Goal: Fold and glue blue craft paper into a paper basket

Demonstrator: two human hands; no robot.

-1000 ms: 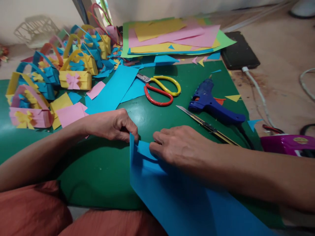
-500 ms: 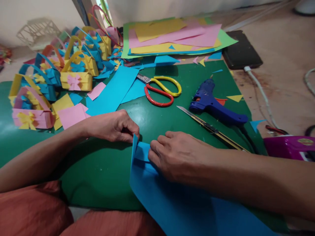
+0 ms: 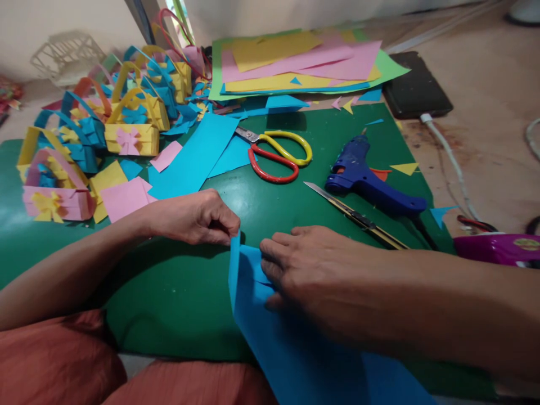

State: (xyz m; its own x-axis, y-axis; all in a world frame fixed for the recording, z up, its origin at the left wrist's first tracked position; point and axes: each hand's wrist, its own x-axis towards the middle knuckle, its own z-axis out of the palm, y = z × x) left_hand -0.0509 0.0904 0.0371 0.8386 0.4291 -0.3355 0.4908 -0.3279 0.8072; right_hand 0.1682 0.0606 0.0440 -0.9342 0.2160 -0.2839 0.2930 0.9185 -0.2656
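A big sheet of blue paper [image 3: 304, 360] lies across the front of the green table, with a narrow strip folded up at its left edge. The far left corner is pinched between the thumb and finger of my left hand [image 3: 206, 219]. My right hand [image 3: 304, 264] bears on the sheet near its far edge, fingers bent and close together around the folded part, thumb lower down on the paper. Its palm hides part of the fold. Beyond my hands lie scissors [image 3: 276, 173] with red and yellow handles, a box cutter [image 3: 354, 215] and a blue glue gun [image 3: 371, 188].
Several small paper baskets [image 3: 131, 139] stand at the back left. Stacked coloured paper [image 3: 287, 62] lies at the back, near a black phone-like device [image 3: 417, 84] with a white cable. Loose blue paper [image 3: 194, 154] and scraps lie around. A purple object [image 3: 498, 247] sits at the right.
The sheet's left edge has shifted slightly right and its folded strip stands turned more toward me. My right hand has moved a little right, its thumb now showing. My left hand keeps its pinch.
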